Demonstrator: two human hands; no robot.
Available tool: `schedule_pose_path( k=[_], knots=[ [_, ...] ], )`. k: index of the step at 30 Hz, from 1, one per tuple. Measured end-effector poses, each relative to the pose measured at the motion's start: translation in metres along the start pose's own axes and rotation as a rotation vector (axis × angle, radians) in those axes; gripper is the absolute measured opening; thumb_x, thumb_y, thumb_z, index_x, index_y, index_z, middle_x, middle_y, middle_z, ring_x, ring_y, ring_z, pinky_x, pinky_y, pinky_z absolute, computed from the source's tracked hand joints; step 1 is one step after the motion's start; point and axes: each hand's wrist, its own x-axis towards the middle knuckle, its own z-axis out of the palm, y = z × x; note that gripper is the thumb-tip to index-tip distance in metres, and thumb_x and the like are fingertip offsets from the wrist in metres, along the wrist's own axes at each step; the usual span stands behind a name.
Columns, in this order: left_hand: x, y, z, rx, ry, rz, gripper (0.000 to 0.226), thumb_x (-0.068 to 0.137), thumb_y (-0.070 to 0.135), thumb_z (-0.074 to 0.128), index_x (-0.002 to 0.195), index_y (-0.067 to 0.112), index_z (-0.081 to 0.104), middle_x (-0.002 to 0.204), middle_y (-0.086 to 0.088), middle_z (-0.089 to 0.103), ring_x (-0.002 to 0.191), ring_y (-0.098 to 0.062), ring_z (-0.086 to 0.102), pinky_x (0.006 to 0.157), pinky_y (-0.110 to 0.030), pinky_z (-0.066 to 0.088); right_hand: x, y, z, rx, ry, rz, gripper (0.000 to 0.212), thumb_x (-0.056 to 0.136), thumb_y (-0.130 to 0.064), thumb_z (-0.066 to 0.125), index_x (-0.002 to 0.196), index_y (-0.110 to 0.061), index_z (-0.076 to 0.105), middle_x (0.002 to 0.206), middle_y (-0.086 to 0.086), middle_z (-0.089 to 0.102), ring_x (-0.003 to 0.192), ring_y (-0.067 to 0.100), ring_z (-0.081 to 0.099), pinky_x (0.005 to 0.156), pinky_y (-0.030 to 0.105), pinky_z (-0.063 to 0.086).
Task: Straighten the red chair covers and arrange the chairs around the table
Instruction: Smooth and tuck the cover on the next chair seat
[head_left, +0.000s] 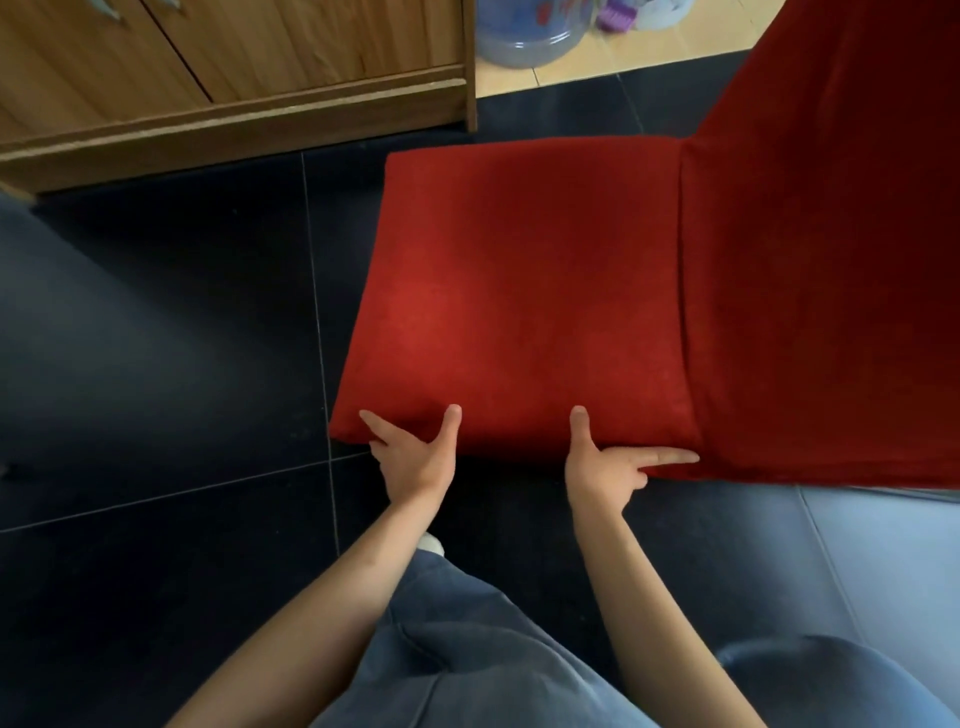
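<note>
Blue denim trouser legs (467, 649) fill the bottom; above them two bare hands meet the near edge of a chair in a red, felt-like fabric cover (524, 291).

The left hand (415, 460) rests its thumb on the seat top, forefinger along the edge, other fingers tucked under the rim, pinching the cloth. The right hand (605, 470) mirrors it, forefinger pointing along the edge toward the red backrest (831, 260) at right. The seat is squarish with soft corners. Dark glossy floor tiles (156, 338) lie open to the left; a grained wooden cabinet (234, 78) stands beyond, a translucent blue water jug (524, 39) behind it.
</note>
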Motion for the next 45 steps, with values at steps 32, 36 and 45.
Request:
schedule_pose_path(
  k=[32,36,45],
  knots=[
    [0.000,0.013,0.032,-0.630,0.026,-0.281,0.138,0.064,0.050,0.083,0.140,0.043,-0.031,0.147,-0.011,0.037,0.120,-0.030,0.052,0.088,-0.049,0.053,0.013,-0.004,0.017,0.492,0.150,0.181,0.154,0.050,-0.045,0.092,0.137,-0.046,-0.035,0.141,0.016,0.042,0.111,0.023,0.054,0.102,0.047,0.041],
    [0.003,0.014,0.037,-0.659,0.077,-0.280,0.140,0.061,0.053,0.084,0.142,0.042,-0.030,0.149,-0.007,0.035,0.125,-0.030,0.050,0.100,-0.056,0.045,0.016,-0.001,0.021,0.521,0.149,0.218,0.154,0.049,-0.046,0.092,0.136,-0.047,-0.035,0.147,0.014,0.037,0.120,0.029,0.053,0.103,0.050,0.039],
    [0.009,0.015,0.048,-0.744,0.122,-0.335,0.135,0.063,0.051,0.083,0.143,0.044,-0.026,0.151,-0.001,0.031,0.126,-0.029,0.048,0.103,-0.057,0.040,0.022,0.005,0.027,0.520,0.166,0.179,0.150,0.055,-0.044,0.090,0.136,-0.047,-0.036,0.142,0.019,0.042,0.096,0.021,0.053,0.097,0.044,0.043]
  ],
)
